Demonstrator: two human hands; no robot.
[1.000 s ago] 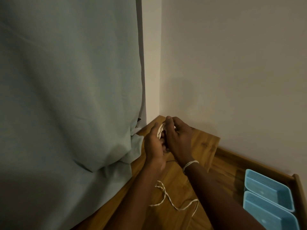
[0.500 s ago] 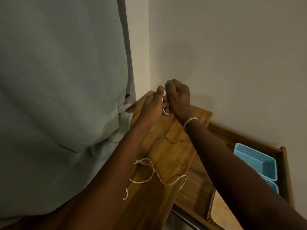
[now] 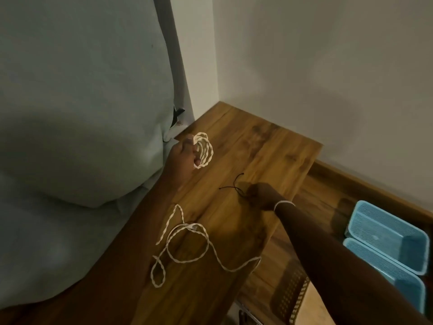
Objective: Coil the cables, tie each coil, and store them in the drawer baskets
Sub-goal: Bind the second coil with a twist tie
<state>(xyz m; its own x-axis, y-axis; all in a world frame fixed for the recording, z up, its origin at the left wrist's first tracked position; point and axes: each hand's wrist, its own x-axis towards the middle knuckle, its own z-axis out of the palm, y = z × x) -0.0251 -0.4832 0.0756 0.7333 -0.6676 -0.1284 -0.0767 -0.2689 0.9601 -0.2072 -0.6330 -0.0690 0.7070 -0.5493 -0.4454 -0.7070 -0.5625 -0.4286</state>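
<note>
My left hand (image 3: 181,158) grips a small coil of white twisted cable (image 3: 204,148) above the far left of the wooden top (image 3: 262,146). A second white twisted cable (image 3: 187,240) lies loose in loops on the near part of the top. My right hand (image 3: 261,194) is down on the top, fingers pinching a thin black tie (image 3: 234,185) that lies there. Two light blue mesh baskets (image 3: 384,233) sit in the open drawer at the right.
A grey-green curtain (image 3: 82,102) hangs at the left, bunched against the top's left edge. Walls meet in a corner behind the top. The drawer's wooden rim (image 3: 365,184) runs along the right wall.
My hands have parted. The left keeps the coil, now lower and in plain view. The right has dropped to the black tie on the top. The view has tilted down.
</note>
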